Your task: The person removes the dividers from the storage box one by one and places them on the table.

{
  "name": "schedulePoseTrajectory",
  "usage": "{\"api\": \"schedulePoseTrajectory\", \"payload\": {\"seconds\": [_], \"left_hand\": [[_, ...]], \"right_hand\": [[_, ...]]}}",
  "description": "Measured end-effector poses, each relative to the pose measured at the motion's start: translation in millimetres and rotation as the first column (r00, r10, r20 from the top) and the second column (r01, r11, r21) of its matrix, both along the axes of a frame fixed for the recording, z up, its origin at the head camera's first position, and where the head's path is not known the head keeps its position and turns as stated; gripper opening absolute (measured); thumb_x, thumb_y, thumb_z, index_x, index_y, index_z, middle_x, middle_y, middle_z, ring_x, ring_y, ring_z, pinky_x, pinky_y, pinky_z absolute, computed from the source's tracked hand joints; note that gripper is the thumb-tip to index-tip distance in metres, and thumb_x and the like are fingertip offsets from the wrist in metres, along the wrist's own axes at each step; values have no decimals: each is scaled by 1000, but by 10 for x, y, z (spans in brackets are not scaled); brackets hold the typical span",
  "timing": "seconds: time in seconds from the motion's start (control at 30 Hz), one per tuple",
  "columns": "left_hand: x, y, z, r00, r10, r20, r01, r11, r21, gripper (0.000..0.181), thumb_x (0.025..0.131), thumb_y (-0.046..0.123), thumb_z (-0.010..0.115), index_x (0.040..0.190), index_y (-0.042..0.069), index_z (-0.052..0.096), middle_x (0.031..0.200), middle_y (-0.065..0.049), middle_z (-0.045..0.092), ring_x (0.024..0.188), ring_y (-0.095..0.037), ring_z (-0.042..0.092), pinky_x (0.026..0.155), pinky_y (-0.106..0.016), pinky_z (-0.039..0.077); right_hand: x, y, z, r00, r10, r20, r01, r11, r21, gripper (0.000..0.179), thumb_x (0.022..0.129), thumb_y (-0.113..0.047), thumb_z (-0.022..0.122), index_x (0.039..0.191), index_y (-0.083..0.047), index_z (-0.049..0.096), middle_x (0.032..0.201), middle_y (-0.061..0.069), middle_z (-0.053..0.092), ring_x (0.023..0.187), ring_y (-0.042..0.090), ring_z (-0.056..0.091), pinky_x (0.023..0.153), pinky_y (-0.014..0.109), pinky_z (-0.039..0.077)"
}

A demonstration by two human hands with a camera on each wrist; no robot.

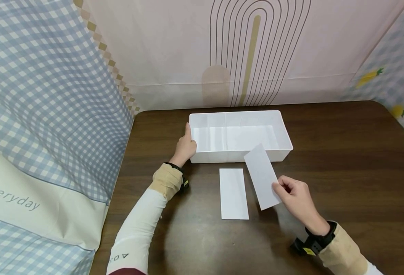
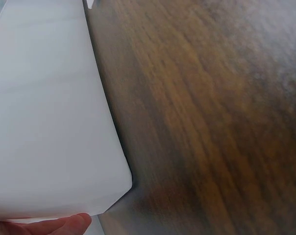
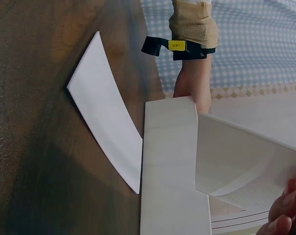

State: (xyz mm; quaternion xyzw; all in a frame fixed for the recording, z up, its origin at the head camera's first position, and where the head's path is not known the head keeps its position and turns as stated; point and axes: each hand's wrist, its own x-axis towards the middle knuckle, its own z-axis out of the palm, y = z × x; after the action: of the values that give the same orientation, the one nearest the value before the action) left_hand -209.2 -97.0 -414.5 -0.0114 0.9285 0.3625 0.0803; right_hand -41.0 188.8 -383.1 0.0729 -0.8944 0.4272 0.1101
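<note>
A long white open-topped box (image 1: 236, 156) stands near the table's back edge. My left hand (image 1: 184, 147) touches its left end, the index finger straight along the end wall. In the left wrist view, a fingertip (image 2: 79, 223) shows beside the box's end (image 2: 55, 147). My right hand (image 1: 296, 196) pinches the right edge of a thin white rectangular panel (image 1: 261, 177), thumb on its face. This panel is tilted, raised above the table, its upper end overlapping the box's front rim. Another flat white panel (image 1: 234, 194) lies on the table in front of the box.
The dark wood table (image 1: 353, 152) carries the box and panel. A pale patterned cloth (image 1: 167, 49) hangs behind it, and blue checked fabric (image 1: 50, 95) hangs along the left side. Inside the box, faint vertical lines cross the back wall.
</note>
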Motion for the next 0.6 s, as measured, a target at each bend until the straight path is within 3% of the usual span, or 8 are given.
{"api": "schedulePoseTrajectory", "payload": {"seconds": [0.6], "left_hand": [[8, 5, 1, 1000, -3, -26, 3, 1000, -4, 67, 85, 2, 27, 143, 9, -5, 50, -1, 35, 38, -10, 25, 35, -21, 24]], "right_hand": [[-16, 24, -154, 1000, -3, 21, 3, 999, 36, 30, 78, -2, 56, 54, -13, 42, 49, -8, 31, 44, -1, 29, 42, 19, 25]]}}
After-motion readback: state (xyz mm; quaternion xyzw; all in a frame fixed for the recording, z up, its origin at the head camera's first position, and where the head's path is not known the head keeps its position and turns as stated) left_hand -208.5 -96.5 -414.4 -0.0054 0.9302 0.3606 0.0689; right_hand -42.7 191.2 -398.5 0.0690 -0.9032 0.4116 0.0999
